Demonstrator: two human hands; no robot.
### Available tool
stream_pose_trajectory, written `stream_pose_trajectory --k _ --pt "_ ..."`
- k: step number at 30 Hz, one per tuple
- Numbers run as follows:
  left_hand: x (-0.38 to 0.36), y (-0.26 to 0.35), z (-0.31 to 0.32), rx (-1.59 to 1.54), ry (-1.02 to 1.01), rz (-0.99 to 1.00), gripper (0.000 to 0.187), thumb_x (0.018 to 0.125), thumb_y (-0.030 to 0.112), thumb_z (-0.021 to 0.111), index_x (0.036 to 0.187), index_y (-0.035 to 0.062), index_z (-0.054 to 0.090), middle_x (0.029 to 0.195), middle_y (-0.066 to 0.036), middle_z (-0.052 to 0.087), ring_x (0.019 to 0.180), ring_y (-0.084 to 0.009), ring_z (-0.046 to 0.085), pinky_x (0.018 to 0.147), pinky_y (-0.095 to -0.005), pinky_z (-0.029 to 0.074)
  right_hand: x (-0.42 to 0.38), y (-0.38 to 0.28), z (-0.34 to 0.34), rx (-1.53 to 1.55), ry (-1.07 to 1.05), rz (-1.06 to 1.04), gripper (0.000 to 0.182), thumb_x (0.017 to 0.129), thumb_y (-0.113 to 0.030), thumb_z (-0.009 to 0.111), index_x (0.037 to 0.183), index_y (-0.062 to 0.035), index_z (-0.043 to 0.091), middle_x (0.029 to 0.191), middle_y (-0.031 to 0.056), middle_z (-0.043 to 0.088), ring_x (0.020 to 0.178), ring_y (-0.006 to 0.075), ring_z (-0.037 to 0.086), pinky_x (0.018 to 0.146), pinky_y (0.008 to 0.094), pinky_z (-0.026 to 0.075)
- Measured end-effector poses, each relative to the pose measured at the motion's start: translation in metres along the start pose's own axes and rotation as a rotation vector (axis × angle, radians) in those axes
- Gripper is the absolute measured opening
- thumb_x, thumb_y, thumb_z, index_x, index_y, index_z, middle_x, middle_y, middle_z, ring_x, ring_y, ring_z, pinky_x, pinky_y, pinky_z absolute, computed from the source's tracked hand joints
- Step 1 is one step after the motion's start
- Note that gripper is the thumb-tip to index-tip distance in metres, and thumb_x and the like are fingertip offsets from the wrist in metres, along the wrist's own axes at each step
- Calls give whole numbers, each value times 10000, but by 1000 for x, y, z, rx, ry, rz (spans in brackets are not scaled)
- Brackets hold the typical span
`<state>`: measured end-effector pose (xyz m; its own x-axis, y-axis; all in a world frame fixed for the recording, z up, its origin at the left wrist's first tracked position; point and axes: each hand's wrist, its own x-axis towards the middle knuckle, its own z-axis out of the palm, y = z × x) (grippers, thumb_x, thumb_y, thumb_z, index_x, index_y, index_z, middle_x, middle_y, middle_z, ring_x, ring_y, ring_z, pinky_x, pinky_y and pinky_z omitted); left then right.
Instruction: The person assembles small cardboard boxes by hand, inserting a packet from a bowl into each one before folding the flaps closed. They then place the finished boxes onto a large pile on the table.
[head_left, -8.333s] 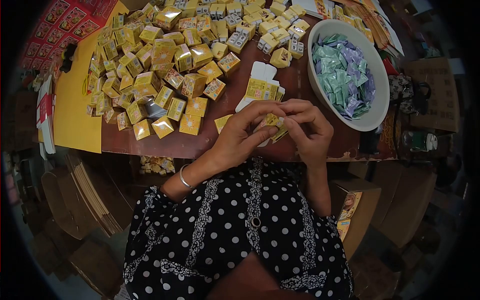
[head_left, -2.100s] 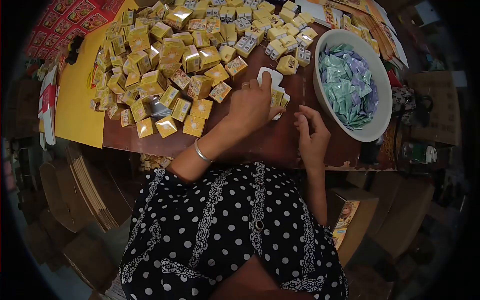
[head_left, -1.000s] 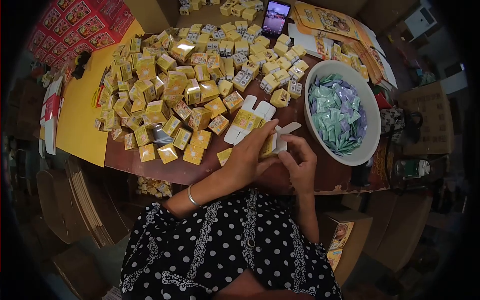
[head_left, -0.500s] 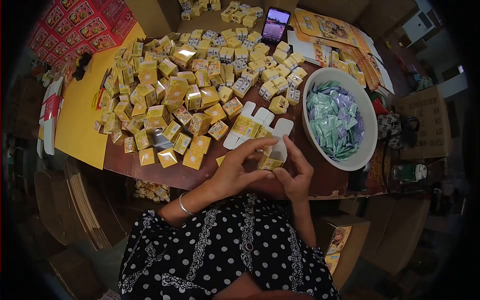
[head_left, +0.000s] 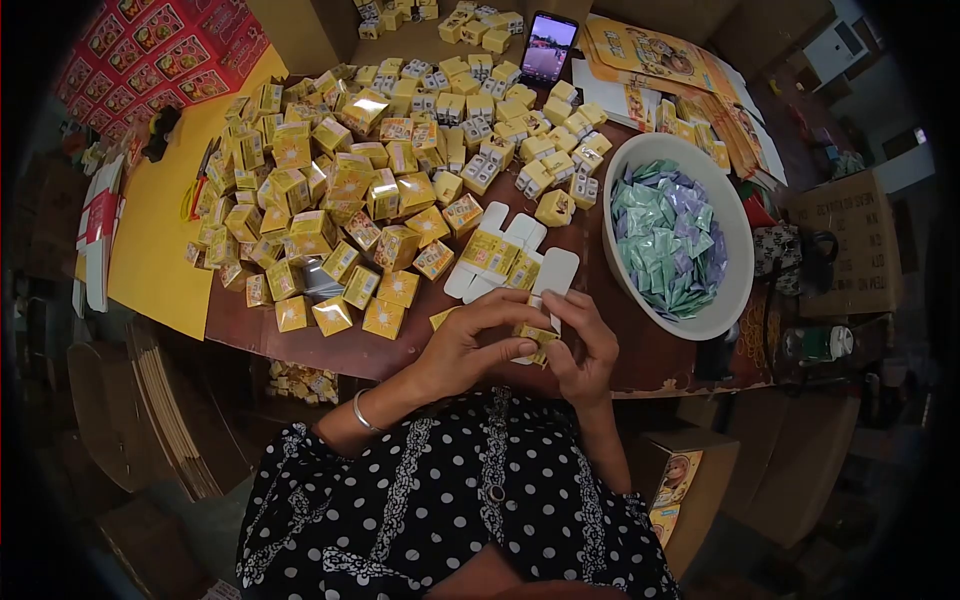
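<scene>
Yellow printed card, thin and creased: a small carton blank [head_left: 540, 325] sits pinched between both hands just above the near table edge [head_left: 330, 345]. Left hand [head_left: 470, 340] curls round it from one side, thumb and forefinger closed on the card. Right hand [head_left: 585, 345] meets it from the other side, fingers [head_left: 575, 312] bent over the top and closed on the same piece. White tab of the blank stands up past the fingertips, unfolded.

Handling, as judged: very light, stiff only along the panels, limp at the scored folds. Will buckle if squeezed mid-panel. Glossy print looks a bit slick. Best hold is on the edges next to a crease, thumb opposite forefinger, leaving the tab free.

Just beyond the fingertips: a short stack of flat blanks [head_left: 495, 255], white ends fanned out. Farther out past the left knuckles, a broad heap of folded yellow boxes [head_left: 340, 180], some wrapped and shiny. Off the right fingers, a white bowl [head_left: 735, 250] holding green and purple sachets [head_left: 665, 235]. Well beyond everything, a phone [head_left: 546, 45] propped with its screen lit. Silver bangle [head_left: 362, 410] on the left wrist.
</scene>
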<state>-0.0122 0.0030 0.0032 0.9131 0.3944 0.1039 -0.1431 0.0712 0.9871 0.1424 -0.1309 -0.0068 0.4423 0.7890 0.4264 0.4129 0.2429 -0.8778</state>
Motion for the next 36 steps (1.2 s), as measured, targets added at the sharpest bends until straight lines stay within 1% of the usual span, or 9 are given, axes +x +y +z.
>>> stream_pose_trajectory --k 4,7,9,12,14,19,25,28,36 --pt "-1 -1 1 -85 19 9 251 919 18 717 1166 61 718 1372 -115 547 1116 -165 613 941 -300 510 8 -5 -1 -191 -11 -153 349 816 -147 688 1117 27 708 1193 191 678 1146 362 637 989 435 499" --pt "0 -3 3 -176 23 14 278 928 -11 699 1200 37 669 1375 -111 541 1140 -149 607 944 -292 516 11 -3 1 -202 -6 -236 340 819 -130 698 1123 20 680 1196 185 678 1115 368 649 977 438 511" --pt "4 -2 9 -387 71 100 365 929 -39 688 1270 11 569 1353 -108 554 1198 -155 592 953 -289 521 7 1 6 -144 51 -226 345 821 -120 707 1135 15 659 1190 178 684 1102 362 656 969 436 517" --pt "5 -5 2 -351 63 40 442 920 -56 688 1308 0 482 1344 -119 568 1253 -176 573 1004 -299 510 6 -1 21 18 172 -190 361 827 -95 723 1161 1 624 1173 163 698 1114 342 652 974 429 518" --pt "7 -4 2 -362 72 51 446 916 -54 693 1305 1 481 1344 -130 572 1257 -183 573 1027 -312 503 7 -6 21 121 240 -159 371 831 -80 730 1174 -8 610 1161 153 707 1138 328 642 987 423 511" --pt "8 1 5 -316 91 83 456 912 -54 694 1314 -7 485 1362 -140 568 1272 -194 566 1089 -345 473 8 8 -4 87 -70 -146 276 884 -140 744 1092 5 637 1194 153 667 1201 299 581 1072 427 439" --pt "5 4 5 -147 67 67 528 908 -66 680 1392 -10 476 1393 -130 554 1305 -190 544 1118 -343 445 11 -17 2 241 57 187 189 810 -8 788 964 -4 680 1102 125 731 1145 246 623 995 361 487" --pt "5 6 6 -59 63 49 550 899 -67 689 1402 -8 473 1386 -129 565 1308 -189 546 1120 -343 444 11 -15 -4 96 -4 89 179 842 72 728 994 34 641 1101 177 699 1083 219 637 974 342 500" --pt "4 7 12 -90 81 -21 533 895 -65 699 1382 13 496 1360 -96 585 1293 -182 559 1097 -331 458 13 -14 -3 258 66 131 81 880 100 686 932 39 669 1059 152 724 1004 187 684 892 283 534"
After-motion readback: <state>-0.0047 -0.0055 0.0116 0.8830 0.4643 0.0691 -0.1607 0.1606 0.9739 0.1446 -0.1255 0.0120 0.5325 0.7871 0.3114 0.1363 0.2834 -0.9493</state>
